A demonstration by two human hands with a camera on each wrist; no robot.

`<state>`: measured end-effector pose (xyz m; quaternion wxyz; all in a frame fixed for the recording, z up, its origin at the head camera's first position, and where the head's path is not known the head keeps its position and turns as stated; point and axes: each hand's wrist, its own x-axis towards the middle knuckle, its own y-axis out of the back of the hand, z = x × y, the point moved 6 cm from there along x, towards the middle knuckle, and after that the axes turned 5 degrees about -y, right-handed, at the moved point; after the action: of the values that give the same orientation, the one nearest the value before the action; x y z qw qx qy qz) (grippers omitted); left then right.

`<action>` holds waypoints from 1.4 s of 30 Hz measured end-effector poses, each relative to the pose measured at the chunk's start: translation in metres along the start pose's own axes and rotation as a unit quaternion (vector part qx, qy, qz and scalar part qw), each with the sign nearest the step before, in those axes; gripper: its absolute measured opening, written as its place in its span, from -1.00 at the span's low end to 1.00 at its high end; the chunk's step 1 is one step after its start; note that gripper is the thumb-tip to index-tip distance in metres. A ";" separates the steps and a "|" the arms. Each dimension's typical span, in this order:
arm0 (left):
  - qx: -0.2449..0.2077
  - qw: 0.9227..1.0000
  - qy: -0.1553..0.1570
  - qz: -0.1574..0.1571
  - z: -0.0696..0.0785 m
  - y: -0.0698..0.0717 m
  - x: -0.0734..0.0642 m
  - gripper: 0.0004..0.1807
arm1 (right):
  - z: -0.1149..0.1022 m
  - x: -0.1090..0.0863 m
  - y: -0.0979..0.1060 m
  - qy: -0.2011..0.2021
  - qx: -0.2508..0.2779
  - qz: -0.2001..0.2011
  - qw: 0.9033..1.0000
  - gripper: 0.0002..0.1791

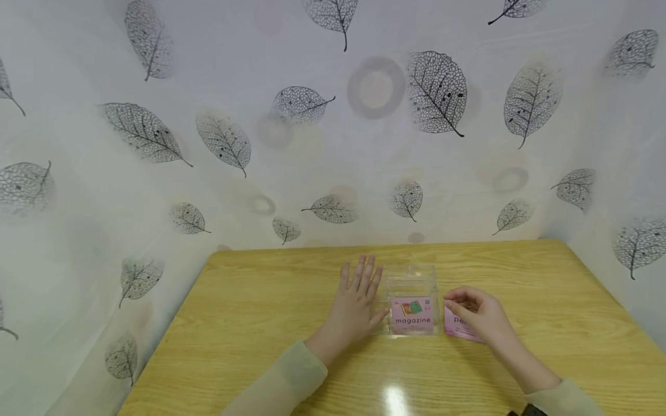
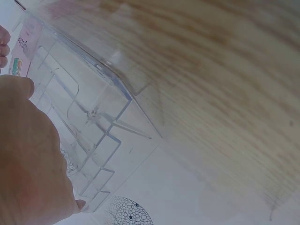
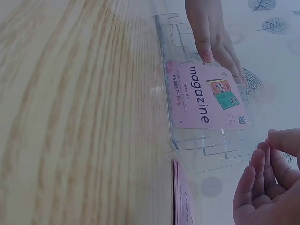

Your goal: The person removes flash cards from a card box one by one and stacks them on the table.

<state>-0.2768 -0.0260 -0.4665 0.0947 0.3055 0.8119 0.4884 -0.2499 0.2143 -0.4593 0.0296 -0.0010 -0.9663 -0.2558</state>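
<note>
A clear plastic tiered holder [image 1: 411,278] stands on the table, with a pink "magazine" card [image 1: 413,315] leaning upright in its front. My left hand [image 1: 356,305] lies over the holder's left part, fingers straight and spread. The left wrist view shows the holder's stepped clear side [image 2: 101,140] beside that hand. To the right of the holder, a small stack of pink cards [image 3: 182,199] lies on the table, its word partly hidden. Above this stack is my right hand [image 1: 478,315], fingers loosely bent and thumb near the index fingertip. In the right wrist view no card shows between them.
The wood-grain table [image 1: 250,323] extends to the left, right and front of the holder. A pale cloth with leaf prints [image 1: 333,144] hangs behind the table and along both sides.
</note>
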 end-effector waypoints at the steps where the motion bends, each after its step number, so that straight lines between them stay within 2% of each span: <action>1: 0.000 1.000 0.000 -0.001 0.000 0.000 0.000 -0.05 | 0.000 0.000 0.000 0.002 0.001 0.000 1.000 -0.75; 17: 0.009 1.000 0.001 -0.017 0.001 0.002 0.000 -0.04 | -0.004 0.000 -0.006 0.010 0.024 -0.004 1.000 -0.76; 42: 0.011 1.000 0.003 -0.008 0.001 0.000 0.000 -0.05 | 0.001 0.003 -0.012 0.009 0.017 0.008 1.000 -0.82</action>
<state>-0.2761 -0.0250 -0.4672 0.0928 0.2987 0.8197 0.4799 -0.2527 0.2045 -0.4661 0.0406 -0.0054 -0.9701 -0.2391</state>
